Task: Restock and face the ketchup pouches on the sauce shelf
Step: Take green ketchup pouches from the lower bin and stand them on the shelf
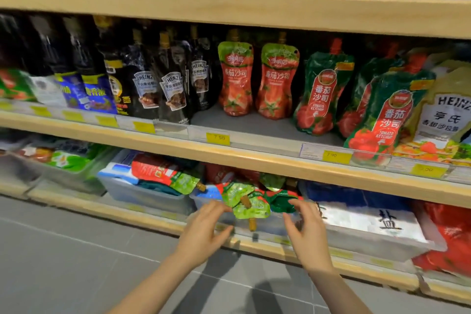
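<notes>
Two light-green-topped ketchup pouches (235,76) stand upright on the middle sauce shelf (254,158), with dark-green ketchup pouches (321,94) to their right. On the bottom shelf a clear bin (204,200) holds several ketchup pouches lying flat, their spouts toward me. My left hand (206,229) reaches the bin's left front, fingertips at a light-green pouch top (251,208). My right hand (309,234) is at the right front, fingertips touching a dark-green pouch (280,202). Neither hand has closed around a pouch.
Dark Heinz sauce bottles (170,84) fill the middle shelf's left. A Heinz salad dressing pouch (448,109) stands at far right. Another bin (142,194) with pouches sits left of mine, white salt bags (369,219) to the right. Grey tiled floor (76,262) lies below.
</notes>
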